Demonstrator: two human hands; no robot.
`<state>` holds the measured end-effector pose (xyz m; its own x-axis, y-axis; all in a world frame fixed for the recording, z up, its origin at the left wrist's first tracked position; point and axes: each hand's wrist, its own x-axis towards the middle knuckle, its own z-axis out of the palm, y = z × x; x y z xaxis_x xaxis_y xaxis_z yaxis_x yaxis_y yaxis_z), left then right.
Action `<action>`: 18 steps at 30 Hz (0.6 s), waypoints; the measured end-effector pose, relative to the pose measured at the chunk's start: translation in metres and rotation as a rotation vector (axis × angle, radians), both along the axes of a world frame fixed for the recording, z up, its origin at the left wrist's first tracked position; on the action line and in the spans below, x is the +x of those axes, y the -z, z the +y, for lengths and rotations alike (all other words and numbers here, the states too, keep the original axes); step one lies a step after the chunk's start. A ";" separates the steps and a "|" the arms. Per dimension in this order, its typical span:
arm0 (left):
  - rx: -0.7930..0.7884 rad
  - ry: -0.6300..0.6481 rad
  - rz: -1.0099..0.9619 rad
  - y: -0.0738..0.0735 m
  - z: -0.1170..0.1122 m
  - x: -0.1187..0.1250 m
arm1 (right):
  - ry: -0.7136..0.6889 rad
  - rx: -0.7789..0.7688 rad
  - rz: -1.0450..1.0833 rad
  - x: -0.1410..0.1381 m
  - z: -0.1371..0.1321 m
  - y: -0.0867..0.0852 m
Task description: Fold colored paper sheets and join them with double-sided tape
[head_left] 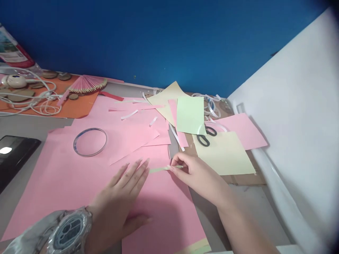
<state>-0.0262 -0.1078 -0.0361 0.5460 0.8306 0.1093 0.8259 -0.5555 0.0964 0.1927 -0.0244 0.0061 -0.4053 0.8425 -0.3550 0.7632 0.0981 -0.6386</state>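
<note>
A thin light-green paper strip (159,170) lies across the large pink paper sheet (87,183). My right hand (188,165) pinches the strip near its right end between thumb and fingers. Flat on the pink sheet, fingers stretched out, rests my left hand (129,187); its fingertips are at the strip's left end, and whether they press on it I cannot tell. A clear tape ring (90,142) lies on the pink paper beyond my left hand. Scissors with black handles (203,140) lie beyond my right hand, their blades hidden under paper.
Green paper (190,114), cream paper (225,155) and several white strips (129,115) lie around. A pink folded paper fan (87,84), white cables (39,95) and a bottle (14,49) stand far left, a black phone (16,155) nearer. A blue wall (159,42) and white panel (296,88) bound the table.
</note>
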 end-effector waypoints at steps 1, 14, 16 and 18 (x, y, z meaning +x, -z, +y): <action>0.012 0.012 0.002 0.000 -0.001 -0.002 | -0.007 -0.001 -0.004 0.000 -0.001 0.000; -0.010 -0.078 -0.051 -0.006 -0.019 -0.015 | -0.039 0.080 0.006 -0.023 -0.013 -0.001; -0.028 -0.056 -0.081 -0.004 -0.012 -0.008 | -0.042 0.092 -0.004 -0.023 -0.012 -0.001; -0.046 -0.029 -0.096 -0.001 -0.006 -0.003 | -0.033 0.094 -0.007 -0.023 -0.012 0.000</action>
<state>-0.0290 -0.1133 -0.0349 0.5102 0.8514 0.1214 0.8273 -0.5245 0.2012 0.1701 -0.0362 0.0060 -0.4312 0.8585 -0.2777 0.7629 0.1826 -0.6202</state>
